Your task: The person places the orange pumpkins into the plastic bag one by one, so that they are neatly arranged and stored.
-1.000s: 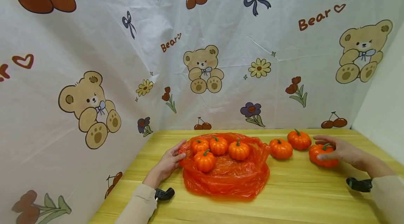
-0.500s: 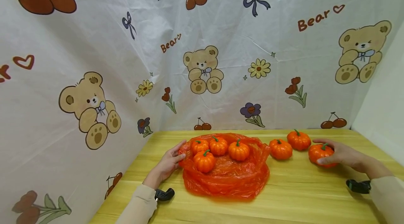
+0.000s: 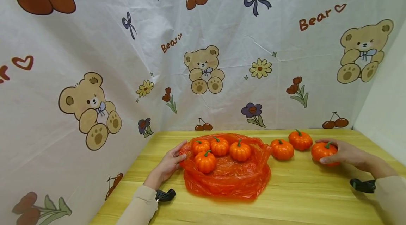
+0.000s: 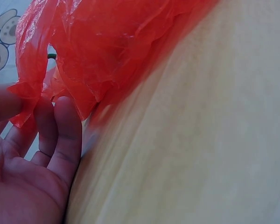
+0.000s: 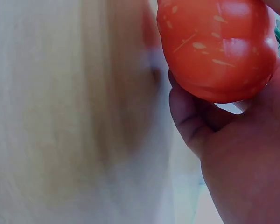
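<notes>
A red plastic bag (image 3: 228, 186) lies spread open on the table, with several small orange pumpkins (image 3: 240, 151) inside it. At the bag's left rim my left hand (image 3: 169, 164) pinches the thin plastic between thumb and fingers; the left wrist view shows the film (image 4: 30, 84) caught there. Over on the right, my right hand (image 3: 347, 154) grips a small pumpkin (image 3: 321, 151) with a green stem, thumb on the near side and fingers round the back. In the right wrist view that pumpkin (image 5: 219, 46) sits within the curled fingers.
Two more pumpkins stand between bag and right hand: one nearer the bag (image 3: 282, 149), one farther back (image 3: 300, 140). The wooden table (image 3: 291, 197) meets a bear-printed cloth (image 3: 222, 112) behind and at left. A white wall (image 3: 383, 119) rises on the right.
My right hand has closed its fingers round the pumpkin, which has shifted very slightly. The left hand and the bag have stayed in place.
</notes>
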Tool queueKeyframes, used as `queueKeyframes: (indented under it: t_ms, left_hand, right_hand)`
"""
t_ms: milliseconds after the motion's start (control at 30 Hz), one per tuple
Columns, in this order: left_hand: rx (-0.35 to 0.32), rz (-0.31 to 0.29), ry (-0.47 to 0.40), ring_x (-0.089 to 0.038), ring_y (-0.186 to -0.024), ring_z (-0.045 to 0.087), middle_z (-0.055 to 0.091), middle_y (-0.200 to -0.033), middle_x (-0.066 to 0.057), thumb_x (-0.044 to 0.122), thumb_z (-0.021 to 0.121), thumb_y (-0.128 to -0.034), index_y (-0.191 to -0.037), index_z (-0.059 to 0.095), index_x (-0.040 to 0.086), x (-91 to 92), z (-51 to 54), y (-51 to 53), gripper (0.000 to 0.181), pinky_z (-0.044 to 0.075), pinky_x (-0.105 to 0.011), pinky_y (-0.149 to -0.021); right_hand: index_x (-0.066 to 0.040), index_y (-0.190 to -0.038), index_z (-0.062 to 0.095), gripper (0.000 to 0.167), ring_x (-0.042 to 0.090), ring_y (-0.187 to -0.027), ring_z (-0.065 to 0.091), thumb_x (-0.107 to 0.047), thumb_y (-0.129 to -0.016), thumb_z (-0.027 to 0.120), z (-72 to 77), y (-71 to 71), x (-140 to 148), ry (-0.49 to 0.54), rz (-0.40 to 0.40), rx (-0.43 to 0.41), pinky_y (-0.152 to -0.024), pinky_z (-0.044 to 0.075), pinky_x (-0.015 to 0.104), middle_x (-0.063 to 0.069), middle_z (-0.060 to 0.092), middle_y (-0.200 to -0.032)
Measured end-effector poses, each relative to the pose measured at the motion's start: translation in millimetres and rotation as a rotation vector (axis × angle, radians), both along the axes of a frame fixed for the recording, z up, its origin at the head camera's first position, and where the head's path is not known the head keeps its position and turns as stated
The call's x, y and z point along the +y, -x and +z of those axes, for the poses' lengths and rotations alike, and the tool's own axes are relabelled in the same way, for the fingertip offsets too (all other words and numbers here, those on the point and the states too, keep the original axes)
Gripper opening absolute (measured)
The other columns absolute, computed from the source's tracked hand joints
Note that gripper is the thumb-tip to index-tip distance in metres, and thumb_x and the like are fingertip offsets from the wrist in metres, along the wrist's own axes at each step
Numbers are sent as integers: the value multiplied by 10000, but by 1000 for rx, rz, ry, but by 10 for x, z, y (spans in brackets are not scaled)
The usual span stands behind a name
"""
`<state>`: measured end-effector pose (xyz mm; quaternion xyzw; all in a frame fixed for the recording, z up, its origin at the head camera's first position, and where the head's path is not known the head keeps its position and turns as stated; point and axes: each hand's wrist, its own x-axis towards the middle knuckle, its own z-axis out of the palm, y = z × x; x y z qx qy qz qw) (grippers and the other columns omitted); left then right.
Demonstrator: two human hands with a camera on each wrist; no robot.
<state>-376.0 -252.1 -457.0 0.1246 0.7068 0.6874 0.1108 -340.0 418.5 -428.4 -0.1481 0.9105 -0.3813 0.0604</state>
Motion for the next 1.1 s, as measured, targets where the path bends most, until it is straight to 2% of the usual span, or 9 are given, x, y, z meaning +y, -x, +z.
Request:
queueKeyframes:
  t_ms: [133,233,333,433,600,800,1100]
  left_hand:
    - [-3,9,-2,-176,-1194,606,361,-1614,-241,112,582,-1052,-1636,312,281,0,-6,2,665,593,-303,-877]
    - [-4,10,-4,-174,-1192,605,361,-1616,-237,109,585,-1049,-1637,308,274,0,-5,13,671,591,-300,-878]
    - [-2,5,-6,-176,-1200,599,351,-1621,-239,105,583,-1050,-1641,299,265,2,4,19,675,590,-300,-884]
    - [-7,9,-13,-177,-1203,598,354,-1620,-237,99,584,-1048,-1636,312,274,7,10,17,671,591,-306,-886]
    - [-13,12,-8,-177,-1194,599,350,-1623,-238,93,572,-1053,-1640,301,262,13,5,-4,669,592,-302,-876]
    - [-12,8,-7,-198,-1208,593,343,-1626,-242,89,571,-1052,-1645,288,249,17,1,-6,675,591,-297,-871]
    - [-12,14,-6,-189,-1201,593,349,-1615,-249,81,566,-1054,-1641,299,258,25,10,-9,669,590,-307,-883]
  right_hand:
    - [38,-1525,340,755,120,-1051,537,-281,-953,716,93,-4,-5,-26,4,17,-811,498,248,322,466,-1397]
    - [13,-1522,356,717,50,-1002,554,-255,-958,708,180,-15,-21,-12,20,28,-798,502,235,263,525,-1359]
    - [-27,-1525,367,681,43,-984,566,-237,-965,693,270,-26,-57,8,41,33,-789,506,241,230,545,-1343]
    - [-52,-1531,363,677,62,-994,578,-228,-965,690,340,-37,-112,28,53,31,-787,519,256,256,518,-1375]
    - [-10,-1546,342,723,41,-1016,573,-216,-953,700,425,-70,-227,24,68,62,-792,524,251,305,485,-1421]
    - [-13,-1551,304,757,114,-1030,588,-213,-948,716,535,-48,-423,67,74,9,-814,557,281,260,502,-1385]
    - [-33,-1518,332,758,210,-1024,631,-185,-911,759,702,28,-779,129,113,-18,-824,577,326,244,549,-1332]
